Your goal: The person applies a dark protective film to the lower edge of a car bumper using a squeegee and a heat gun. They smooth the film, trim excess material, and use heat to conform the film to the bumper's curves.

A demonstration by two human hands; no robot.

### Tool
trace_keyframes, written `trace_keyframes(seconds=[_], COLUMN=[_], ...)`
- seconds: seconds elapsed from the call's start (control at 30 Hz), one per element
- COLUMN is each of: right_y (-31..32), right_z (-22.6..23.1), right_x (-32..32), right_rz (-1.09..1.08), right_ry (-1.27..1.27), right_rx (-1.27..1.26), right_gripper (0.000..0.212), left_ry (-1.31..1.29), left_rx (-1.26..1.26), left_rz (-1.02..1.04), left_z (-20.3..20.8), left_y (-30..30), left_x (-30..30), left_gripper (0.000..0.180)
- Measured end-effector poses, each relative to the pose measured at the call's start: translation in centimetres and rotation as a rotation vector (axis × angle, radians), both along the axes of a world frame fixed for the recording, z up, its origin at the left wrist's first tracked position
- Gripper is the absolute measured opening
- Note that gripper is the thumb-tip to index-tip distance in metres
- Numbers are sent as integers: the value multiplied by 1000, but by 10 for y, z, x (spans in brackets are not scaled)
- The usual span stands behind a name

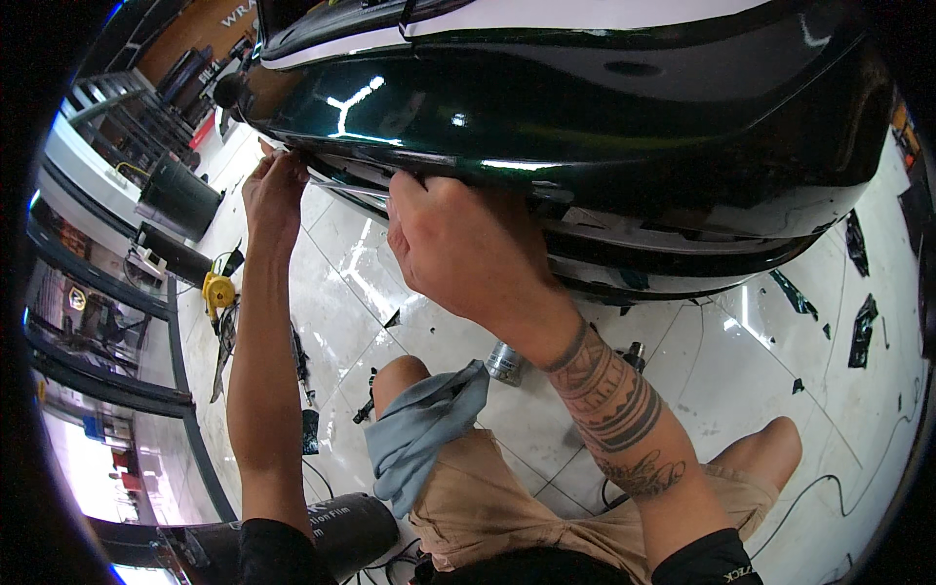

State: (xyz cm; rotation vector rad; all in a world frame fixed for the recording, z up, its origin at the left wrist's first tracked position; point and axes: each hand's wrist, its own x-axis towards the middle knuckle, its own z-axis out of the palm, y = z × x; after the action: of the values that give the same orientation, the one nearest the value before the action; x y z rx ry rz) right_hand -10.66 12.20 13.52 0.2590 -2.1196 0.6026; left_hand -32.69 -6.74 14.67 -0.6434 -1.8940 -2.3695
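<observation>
A glossy dark green car body panel [604, 127] curves across the top of the view, with a lower edge and dark trim beneath it. My left hand [273, 195] is raised to the left part of that lower edge, its fingertips pinched together. To its right, my right hand [453, 239] is closed in a fist right under the panel's edge. Between the two hands runs a thin, pale, shiny strip or rod [351, 188]; its kind is unclear. What the fingers of either hand hold is hidden. A grey-blue cloth [429, 429] drapes over my left thigh.
On the tiled floor stand a silver can [503, 363] and a yellow power tool [217, 290]. Dark film scraps [862, 331] lie at the right, near a cable [829, 480]. A black roll [356, 531] sits lower left. A dark bin [180, 198] stands farther off.
</observation>
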Motion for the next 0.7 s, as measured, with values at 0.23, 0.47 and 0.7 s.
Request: trace_keyframes(seconds=[0.23, 0.47, 0.7], right_y=[-2, -1, -1], right_z=[-5, -3, -8], right_x=[-3, -2, -3], right_rz=[22, -4, 2], right_ry=[-51, -43, 61], right_rx=[-46, -14, -24], right_gripper=[12, 13, 14], left_ry=[30, 47, 132], left_rx=[-53, 15, -78], left_rz=[106, 123, 203], left_z=[3, -1, -1], left_y=[11, 12, 17], left_x=[0, 4, 1], left_gripper=[13, 16, 11])
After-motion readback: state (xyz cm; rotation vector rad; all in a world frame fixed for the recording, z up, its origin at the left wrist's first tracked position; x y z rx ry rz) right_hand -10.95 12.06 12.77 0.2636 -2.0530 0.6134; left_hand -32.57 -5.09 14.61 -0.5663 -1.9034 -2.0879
